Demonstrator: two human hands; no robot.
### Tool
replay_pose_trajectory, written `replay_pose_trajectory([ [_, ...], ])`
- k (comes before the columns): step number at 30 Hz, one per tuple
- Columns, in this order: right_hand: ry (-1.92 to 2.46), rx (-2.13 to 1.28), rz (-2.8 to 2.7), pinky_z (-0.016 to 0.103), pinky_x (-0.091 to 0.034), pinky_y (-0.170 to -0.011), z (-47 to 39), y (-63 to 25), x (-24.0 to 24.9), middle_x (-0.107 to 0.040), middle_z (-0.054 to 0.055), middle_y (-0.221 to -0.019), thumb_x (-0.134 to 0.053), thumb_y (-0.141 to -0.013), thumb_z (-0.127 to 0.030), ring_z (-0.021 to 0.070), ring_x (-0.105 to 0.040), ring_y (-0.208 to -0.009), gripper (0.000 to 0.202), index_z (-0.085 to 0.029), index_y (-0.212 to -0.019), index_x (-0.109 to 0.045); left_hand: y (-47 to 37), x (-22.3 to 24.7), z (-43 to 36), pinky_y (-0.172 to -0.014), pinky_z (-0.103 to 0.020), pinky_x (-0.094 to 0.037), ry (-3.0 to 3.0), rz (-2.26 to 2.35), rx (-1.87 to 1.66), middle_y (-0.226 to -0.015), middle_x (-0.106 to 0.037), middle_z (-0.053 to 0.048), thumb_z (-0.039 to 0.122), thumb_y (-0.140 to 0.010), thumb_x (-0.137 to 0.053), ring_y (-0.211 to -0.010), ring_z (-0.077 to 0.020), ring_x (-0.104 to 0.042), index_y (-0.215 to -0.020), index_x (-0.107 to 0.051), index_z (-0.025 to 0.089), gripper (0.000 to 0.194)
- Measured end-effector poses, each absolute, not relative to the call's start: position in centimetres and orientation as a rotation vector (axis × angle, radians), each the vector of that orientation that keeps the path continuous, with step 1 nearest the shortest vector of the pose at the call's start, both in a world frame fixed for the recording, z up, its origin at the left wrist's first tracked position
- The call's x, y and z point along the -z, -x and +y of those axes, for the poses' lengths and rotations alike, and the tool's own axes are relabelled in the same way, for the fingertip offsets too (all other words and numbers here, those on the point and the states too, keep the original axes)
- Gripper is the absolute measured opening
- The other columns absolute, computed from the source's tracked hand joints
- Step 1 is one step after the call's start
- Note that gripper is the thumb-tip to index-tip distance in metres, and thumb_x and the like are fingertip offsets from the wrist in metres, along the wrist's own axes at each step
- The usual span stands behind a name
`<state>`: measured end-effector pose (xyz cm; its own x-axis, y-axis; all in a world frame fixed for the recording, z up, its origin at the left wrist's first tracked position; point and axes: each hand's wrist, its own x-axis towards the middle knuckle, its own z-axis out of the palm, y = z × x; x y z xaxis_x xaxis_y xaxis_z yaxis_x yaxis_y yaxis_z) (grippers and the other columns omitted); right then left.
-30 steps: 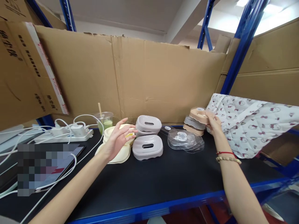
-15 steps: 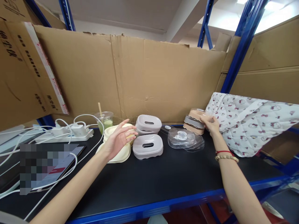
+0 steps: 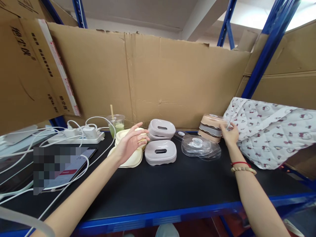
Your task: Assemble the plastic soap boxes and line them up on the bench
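Observation:
At the back right, a stack of small lidded boxes [image 3: 210, 127], tan and grey with wavy lower edges, stands upright. My right hand [image 3: 230, 133] is beside the stack's right side, fingers apart, thumb near the top box; whether it touches is unclear. My left hand [image 3: 134, 141] hovers open in front of the cream boxes [image 3: 133, 160], palm turned to the right, holding nothing. To its right are light grey oval soap-dish-like pieces with a centre slot: one in front [image 3: 161, 152] and a small stack [image 3: 161, 128] behind. Clear plastic lids [image 3: 196, 146] lie overlapping between these and the tan-grey stack.
A quilted white cloth with cartoon prints [image 3: 271, 131] hangs at the right. A plastic cup of green drink [image 3: 116, 125] stands behind the cream boxes. To the left are a power strip [image 3: 76, 136], white cables and a tablet [image 3: 71, 168]. Cardboard [image 3: 172, 79] walls the back.
My right hand has slid from the top tan box to the stack's right side, its fingers opening. The top box now sits straighter on the stack. The left hand stays open; the view has shifted slightly.

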<state>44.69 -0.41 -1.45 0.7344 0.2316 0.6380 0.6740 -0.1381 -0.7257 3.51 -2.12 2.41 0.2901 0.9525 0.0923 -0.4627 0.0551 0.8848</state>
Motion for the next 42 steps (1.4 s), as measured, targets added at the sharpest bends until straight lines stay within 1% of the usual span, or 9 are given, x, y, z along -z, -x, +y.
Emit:
replay_pose_trajectory([
  [6, 1.495, 0.567, -0.697, 0.044, -0.041, -0.091, -1.8, -39.6, -1.3, -0.059, 0.01, -0.097, -0.05, -0.07, -0.027, 0.0258, -0.054, -0.098, 0.029, -0.017, -0.097, -0.055, -3.5, -1.8, -1.6, -0.067, -0.029, -0.044, -1.157, 0.61, -1.184, -0.076, -0.063, 0.001, 0.029, -0.061, -0.067, -0.065, -0.0141, -0.06, -0.096, -0.052, 0.02, 0.039],
  [10, 1.43, 0.551, -0.979, 0.034, -0.048, -0.075, -2.1, -34.6, -1.8, -0.06, 0.008, -0.094, -0.045, -0.074, -0.027, 0.0198, -0.057, -0.081, 0.018, -0.019, -0.084, -0.057, -3.5, -1.0, -0.9, -0.069, -0.032, -0.043, -1.592, 0.767, -1.294, -0.074, -0.06, 0.0, 0.034, -0.062, -0.065, -0.068, -0.017, -0.057, -0.086, -0.055, 0.022, 0.028],
  [13, 1.402, 0.457, -1.333, 0.028, -0.047, -0.061, -2.4, -30.4, -1.1, -0.061, 0.006, -0.092, -0.044, -0.08, -0.032, 0.0141, -0.054, -0.06, 0.018, -0.022, -0.082, -0.059, -3.2, -0.5, -0.4, -0.081, -0.038, -0.041, -2.138, 0.982, -1.365, -0.075, -0.059, -0.002, 0.029, -0.063, -0.064, -0.079, -0.0227, -0.056, -0.071, -0.058, 0.024, 0.011],
  [16, 1.267, 0.389, -1.803, 0.026, -0.046, -0.059, -2.8, -26.8, 0.0, -0.064, 0.004, -0.084, -0.044, -0.083, -0.032, 0.0126, -0.056, -0.058, 0.02, -0.023, -0.078, -0.061, -2.5, -0.4, 0.2, -0.087, -0.041, -0.038, -2.455, 1.223, -1.322, -0.076, -0.059, -0.005, 0.029, -0.069, -0.06, -0.087, -0.0274, -0.056, -0.065, -0.058, 0.025, 0.007],
  [19, 1.108, 0.421, -2.215, 0.025, -0.045, -0.063, -3.1, -23.9, 1.1, -0.066, 0.004, -0.077, -0.048, -0.083, -0.034, 0.0141, -0.06, -0.065, 0.021, -0.022, -0.074, -0.063, -1.9, -0.5, 0.6, -0.088, -0.042, -0.037, -2.547, 1.459, -1.196, -0.087, -0.062, -0.008, 0.035, -0.075, -0.057, -0.095, -0.0297, -0.056, -0.078, -0.062, 0.025, 0.012],
  [24, 1.066, 0.377, -2.436, 0.03, -0.043, -0.071, -2.7, -20.6, 1.4, -0.067, 0.004, -0.071, -0.06, -0.079, -0.042, 0.018, -0.062, -0.072, 0.023, -0.02, -0.071, -0.064, -1.3, -0.6, 0.8, -0.099, -0.048, -0.03, -2.463, 1.755, -0.822, -0.121, -0.057, -0.018, 0.049, -0.072, -0.063, -0.122, -0.0368, -0.044, -0.117, -0.055, 0.018, 0.056],
  [27, 1.114, 0.246, -2.508, 0.035, -0.04, -0.084, -2.4, -19.5, 0.6, -0.068, 0.003, -0.074, -0.069, -0.073, -0.044, 0.0176, -0.062, -0.073, 0.025, -0.019, -0.074, -0.065, -0.9, -0.7, 0.8, -0.101, -0.049, -0.028, -2.372, 1.863, -0.691, -0.129, -0.051, -0.023, 0.053, -0.07, -0.064, -0.128, -0.0386, -0.038, -0.126, -0.049, 0.014, 0.07],
  [38, 1.268, -0.011, -2.486, 0.039, -0.044, -0.082, -3.4, -21.2, 0.5, -0.07, 0.004, -0.084, -0.077, -0.062, -0.046, 0.0235, -0.062, -0.081, 0.032, -0.021, -0.08, -0.068, -0.1, -0.8, 1.5, -0.101, -0.047, -0.032, -2.257, 1.873, -0.644, -0.128, -0.052, -0.017, 0.057, -0.066, -0.064, -0.126, -0.036, -0.042, -0.124, -0.052, 0.021, 0.07],
  [42, 1.333, -0.032, -2.445, 0.041, -0.046, -0.084, -3.5, -22.4, 0.6, -0.066, 0.006, -0.099, -0.077, -0.061, -0.046, 0.0262, -0.061, -0.092, 0.039, -0.023, -0.091, -0.069, 0.1, -0.6, 1.9, -0.097, -0.045, -0.036, -2.163, 1.903, -0.727, -0.126, -0.052, -0.016, 0.054, -0.066, -0.065, -0.119, -0.036, -0.049, -0.121, -0.054, 0.02, 0.065],
])
